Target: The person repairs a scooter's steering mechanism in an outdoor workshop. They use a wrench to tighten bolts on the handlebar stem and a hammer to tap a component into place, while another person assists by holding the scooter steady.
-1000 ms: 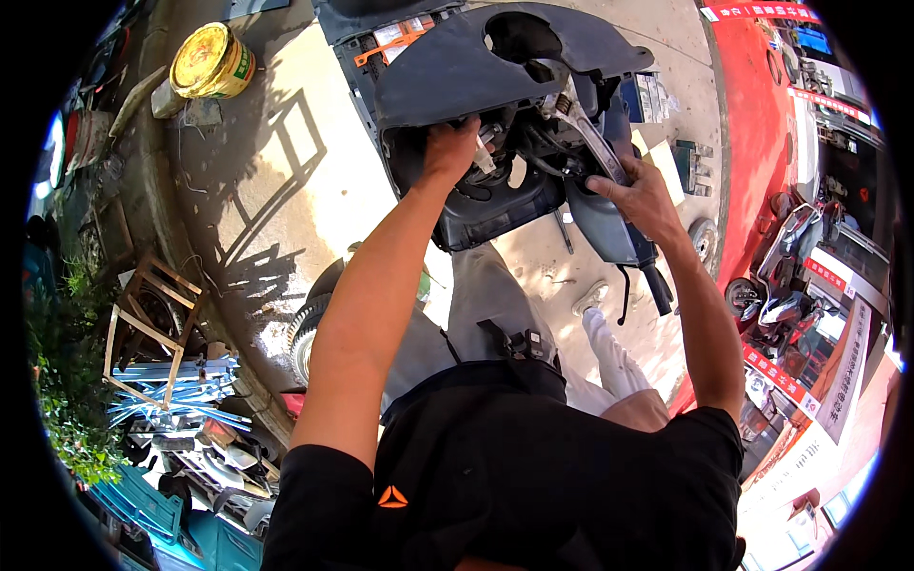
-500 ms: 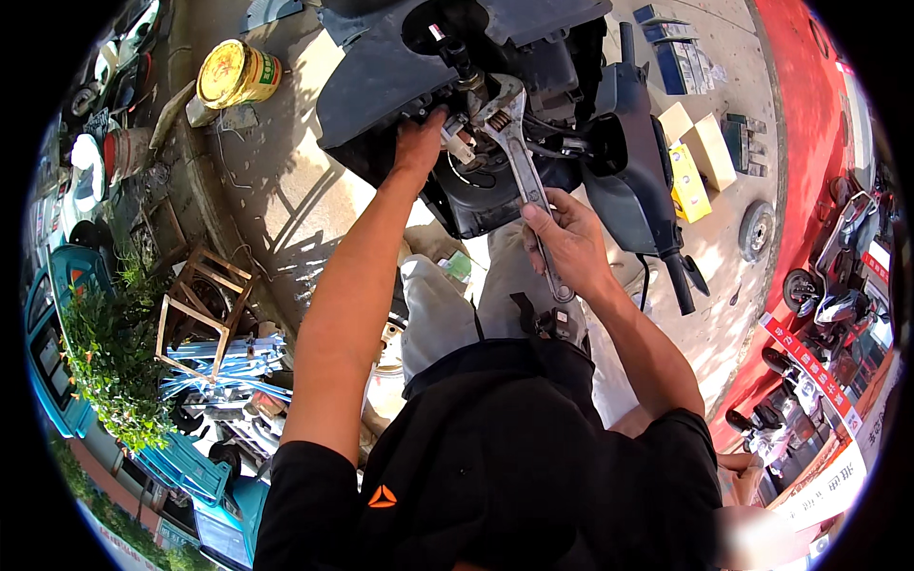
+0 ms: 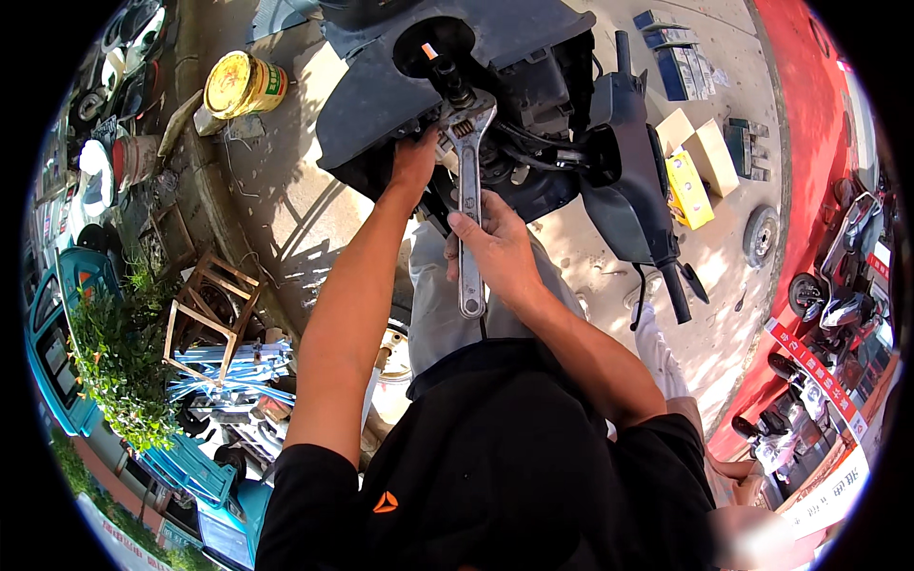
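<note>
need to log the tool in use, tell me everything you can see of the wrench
The adjustable wrench is bare silvery metal, long and flat-handled, standing roughly upright in the picture. Its jaws sit at the top, on a fitting of the dark scooter body. The right hand grips the handle mid-length; the handle's end pokes out below. The left hand rests beside it on the scooter.

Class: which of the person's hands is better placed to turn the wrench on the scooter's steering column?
Right. The right hand already grips the adjustable wrench, its head at the column; the left hand rests on the dark scooter panel.
</note>
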`<move>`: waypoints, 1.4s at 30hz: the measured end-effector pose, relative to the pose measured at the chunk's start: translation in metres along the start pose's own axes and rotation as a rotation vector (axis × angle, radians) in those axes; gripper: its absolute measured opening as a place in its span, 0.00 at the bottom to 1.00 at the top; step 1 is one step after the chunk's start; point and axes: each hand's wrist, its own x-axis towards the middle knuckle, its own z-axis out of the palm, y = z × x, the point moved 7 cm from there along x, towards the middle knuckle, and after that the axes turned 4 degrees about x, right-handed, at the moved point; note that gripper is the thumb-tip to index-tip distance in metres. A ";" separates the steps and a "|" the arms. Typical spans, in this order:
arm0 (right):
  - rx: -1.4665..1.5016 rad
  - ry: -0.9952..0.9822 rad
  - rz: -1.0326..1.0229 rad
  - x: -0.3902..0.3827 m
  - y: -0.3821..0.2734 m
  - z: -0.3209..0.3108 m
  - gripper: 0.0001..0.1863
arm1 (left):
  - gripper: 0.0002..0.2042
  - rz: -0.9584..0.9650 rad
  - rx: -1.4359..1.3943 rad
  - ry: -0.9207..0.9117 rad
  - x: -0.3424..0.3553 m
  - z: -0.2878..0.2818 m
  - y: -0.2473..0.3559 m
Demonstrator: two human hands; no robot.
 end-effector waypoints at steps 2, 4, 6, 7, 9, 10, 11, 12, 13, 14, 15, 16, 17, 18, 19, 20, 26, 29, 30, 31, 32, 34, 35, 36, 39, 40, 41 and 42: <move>-0.034 0.018 -0.013 0.008 -0.007 -0.003 0.23 | 0.34 0.009 0.026 -0.021 -0.007 0.002 0.007; -0.077 0.039 0.063 0.011 -0.022 -0.013 0.23 | 0.33 0.061 -0.005 -0.024 -0.009 0.003 0.007; -0.184 0.045 0.087 0.028 -0.044 -0.028 0.22 | 0.33 0.137 0.013 -0.013 0.007 0.008 -0.003; -0.197 0.059 0.136 0.040 -0.053 -0.037 0.23 | 0.33 0.126 -0.022 -0.068 0.004 0.012 -0.002; -0.248 0.074 0.197 0.063 -0.069 -0.040 0.25 | 0.33 0.116 -0.088 -0.170 0.000 0.017 0.007; -0.287 0.074 0.218 0.072 -0.073 -0.036 0.26 | 0.32 0.181 -0.028 -0.123 0.004 0.012 0.007; -0.382 0.077 0.230 0.080 -0.078 -0.030 0.26 | 0.32 0.245 0.031 -0.075 0.006 0.009 0.006; -0.404 0.056 0.245 0.085 -0.077 -0.029 0.25 | 0.33 0.209 0.071 -0.081 0.004 0.008 0.004; -0.426 0.035 0.261 0.089 -0.074 -0.029 0.24 | 0.33 0.175 0.110 -0.085 0.004 0.008 0.003; -0.450 0.014 0.277 0.092 -0.073 -0.029 0.23 | 0.34 0.145 0.153 -0.091 0.005 0.006 0.002; -0.380 0.004 0.275 0.095 -0.075 -0.025 0.22 | 0.33 0.118 0.168 -0.087 0.003 0.005 0.004; -0.310 -0.007 0.272 0.098 -0.078 -0.019 0.21 | 0.32 0.149 0.189 -0.087 0.000 0.004 0.008; -0.241 -0.018 0.268 0.102 -0.080 -0.014 0.19 | 0.31 0.177 0.205 -0.086 -0.003 0.005 0.012; -0.210 -0.008 0.281 0.108 -0.078 -0.013 0.18 | 0.28 0.266 0.231 -0.088 -0.005 0.004 0.016; -0.179 0.001 0.293 0.116 -0.076 -0.014 0.18 | 0.26 0.355 0.257 -0.091 -0.006 0.004 0.022; -0.149 0.010 0.305 0.121 -0.073 -0.016 0.17 | 0.24 0.390 0.424 -0.125 -0.002 0.009 0.019; -0.141 0.018 0.320 0.120 -0.067 -0.014 0.13 | 0.21 0.430 0.801 -0.218 0.012 0.022 -0.001; -0.174 0.038 0.321 0.119 -0.065 -0.014 0.12 | 0.20 0.483 0.761 -0.159 0.006 0.019 -0.007; -0.196 0.039 0.323 0.119 -0.066 -0.015 0.12 | 0.19 0.504 0.810 -0.145 0.005 0.020 -0.007; -0.188 0.052 0.299 0.120 -0.067 -0.014 0.13 | 0.19 0.525 0.859 -0.131 0.006 0.021 -0.007; -0.180 0.066 0.274 0.119 -0.068 -0.011 0.13 | 0.18 0.511 0.867 -0.134 0.008 0.022 -0.009; -0.156 0.071 0.264 0.118 -0.069 -0.010 0.13 | 0.16 0.482 0.879 -0.135 0.011 0.024 -0.003; -0.137 0.064 0.278 0.117 -0.066 -0.012 0.13 | 0.16 0.553 0.866 -0.067 0.008 0.024 0.000; -0.112 0.058 0.293 0.115 -0.065 -0.010 0.13 | 0.15 0.623 0.858 -0.002 0.002 0.023 -0.001; -0.177 0.054 0.318 0.117 -0.073 -0.013 0.14 | 0.14 0.660 0.822 0.027 0.002 0.022 -0.004; -0.179 0.051 0.323 0.118 -0.073 -0.015 0.15 | 0.14 0.644 0.808 0.010 0.003 0.024 0.000; -0.182 0.064 0.335 0.119 -0.073 -0.019 0.13 | 0.14 0.695 0.891 0.058 0.003 0.027 0.003; -0.156 0.038 0.347 0.119 -0.074 -0.018 0.14 | 0.14 0.744 0.978 0.110 0.005 0.028 -0.002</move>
